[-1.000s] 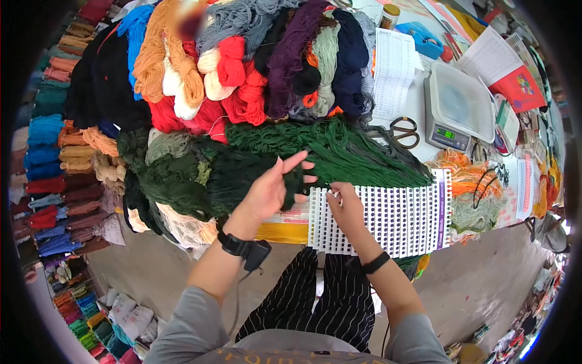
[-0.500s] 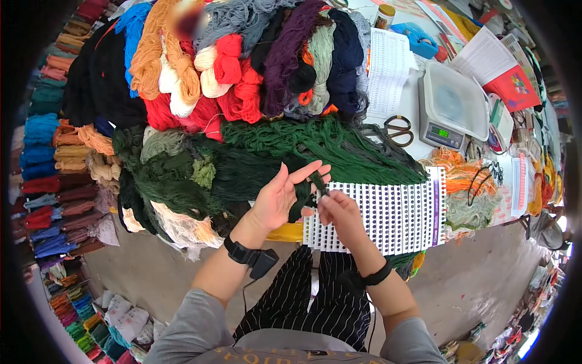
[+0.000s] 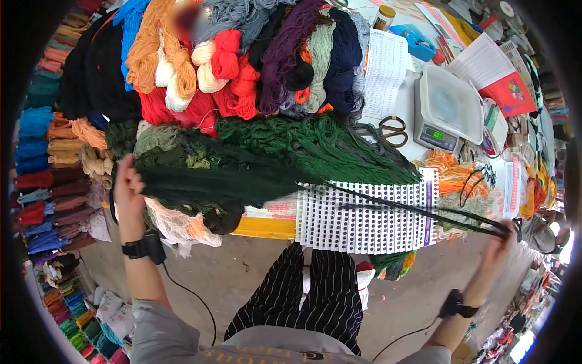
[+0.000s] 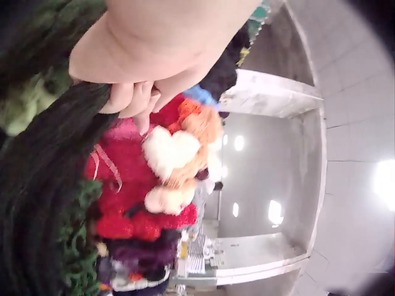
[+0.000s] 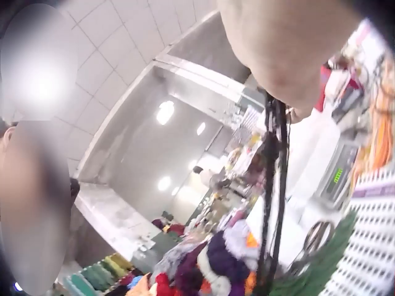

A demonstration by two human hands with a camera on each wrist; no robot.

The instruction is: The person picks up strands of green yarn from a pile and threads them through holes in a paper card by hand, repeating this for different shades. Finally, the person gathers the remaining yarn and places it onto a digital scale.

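A long skein of dark green yarn (image 3: 218, 185) stretches sideways across the front of the table, between my two hands. At its left end, my left hand (image 3: 129, 188) grips it; the left wrist view shows curled fingers (image 4: 133, 102) with the thick dark yarn (image 4: 43, 197) running down from them. Toward the right the skein narrows to thin strands (image 3: 412, 206). My right hand (image 3: 499, 242) holds their far end, out past the table's front right part. In the right wrist view these dark strands (image 5: 271, 185) hang taut from the hand (image 5: 290, 49).
White punched cards (image 3: 364, 224) lie fanned under the strands. Brighter green yarn (image 3: 357, 151) lies behind them, with heaped colored skeins (image 3: 230, 85) farther back. Scissors (image 3: 394, 131), a digital scale (image 3: 439, 138) with a clear tray and orange yarn (image 3: 448, 170) are at the right.
Both hands were close together over the table's middle, with dark yarn at their fingers. They have since moved far apart, left and right, and the dark green skein is drawn out between them.
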